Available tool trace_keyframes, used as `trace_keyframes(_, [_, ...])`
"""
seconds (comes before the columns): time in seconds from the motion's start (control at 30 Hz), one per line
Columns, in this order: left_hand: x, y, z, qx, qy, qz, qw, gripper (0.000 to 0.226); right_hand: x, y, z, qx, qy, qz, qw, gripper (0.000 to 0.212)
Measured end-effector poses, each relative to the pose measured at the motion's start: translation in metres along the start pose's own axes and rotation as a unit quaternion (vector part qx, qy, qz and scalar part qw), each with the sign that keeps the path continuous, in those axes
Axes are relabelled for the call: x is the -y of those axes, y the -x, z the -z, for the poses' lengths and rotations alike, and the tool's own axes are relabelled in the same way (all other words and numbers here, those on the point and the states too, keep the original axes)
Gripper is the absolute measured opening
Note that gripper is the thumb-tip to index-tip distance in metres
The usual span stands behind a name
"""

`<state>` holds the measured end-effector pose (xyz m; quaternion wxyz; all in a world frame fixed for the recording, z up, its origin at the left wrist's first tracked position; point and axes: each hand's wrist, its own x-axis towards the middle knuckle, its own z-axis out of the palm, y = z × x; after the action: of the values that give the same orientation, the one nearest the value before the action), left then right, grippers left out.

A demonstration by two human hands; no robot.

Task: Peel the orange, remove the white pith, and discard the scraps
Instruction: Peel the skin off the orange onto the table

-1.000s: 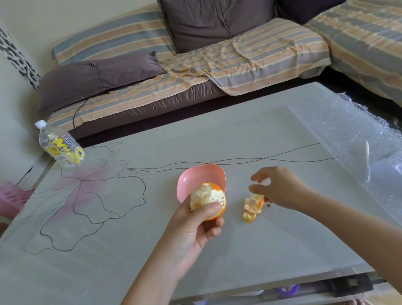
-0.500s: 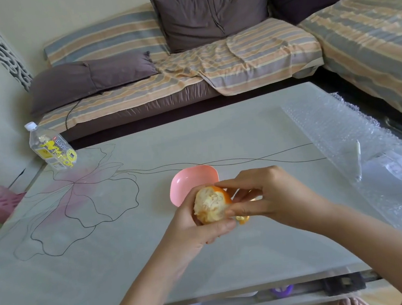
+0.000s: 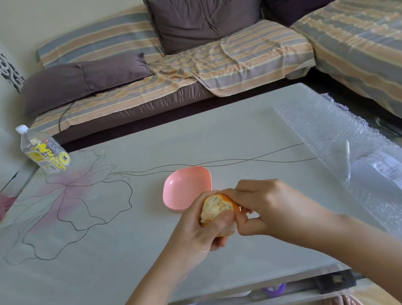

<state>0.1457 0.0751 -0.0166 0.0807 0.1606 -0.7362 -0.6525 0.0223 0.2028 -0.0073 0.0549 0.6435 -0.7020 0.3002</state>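
head cam only | we face forward and down | close: our left hand (image 3: 197, 234), right hand (image 3: 272, 207) | pale flower-printed table (image 3: 137, 259) below | striped fabric sofa (image 3: 253, 52) ahead

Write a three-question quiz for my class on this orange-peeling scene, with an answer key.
1. Which hand cradles the orange?
2. True or false: the orange is fully peeled.
3. What stands at the far left corner of the table? A) a plastic bottle B) a mug C) a knife

Key
1. The left hand; the right hand pinches the peel.
2. False: some peel is on it.
3. A
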Motion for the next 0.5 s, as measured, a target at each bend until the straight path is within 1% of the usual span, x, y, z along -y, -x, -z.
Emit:
trace_keyframes(0.1, [0.000, -0.002, -0.003, -0.016, 0.015, 0.000, 1.000, 0.049, 0.002, -0.001, 0.000, -0.018, 0.021, -0.001, 1.000, 0.033])
trace_keyframes(0.17, [-0.001, -0.002, -0.003, -0.019, 0.020, -0.001, 1.000, 0.049, 0.001, -0.002, 0.000, -0.016, 0.014, -0.007, 1.000, 0.033])
trace_keyframes(0.23, [-0.002, -0.001, -0.001, -0.016, 0.018, -0.001, 1.000, 0.052, 0.000, -0.002, 0.003, -0.003, -0.041, -0.026, 0.999, 0.031])
trace_keyframes(0.3, [-0.003, 0.001, 0.001, -0.008, 0.018, -0.003, 1.000, 0.054, -0.002, -0.001, 0.010, 0.010, -0.133, -0.052, 0.990, 0.025])
trace_keyframes(0.37, [-0.005, 0.002, 0.002, 0.002, 0.018, -0.006, 1.000, 0.054, -0.005, -0.001, 0.015, 0.020, -0.180, -0.070, 0.981, 0.025])
trace_keyframes(0.43, [-0.005, 0.003, 0.002, 0.008, 0.018, -0.007, 1.000, 0.052, -0.005, -0.001, 0.017, 0.034, -0.167, -0.068, 0.983, 0.023])
trace_keyframes(0.5, [-0.006, 0.004, 0.001, 0.008, 0.020, -0.006, 1.000, 0.052, -0.003, -0.001, 0.016, 0.037, -0.127, -0.054, 0.990, 0.021])
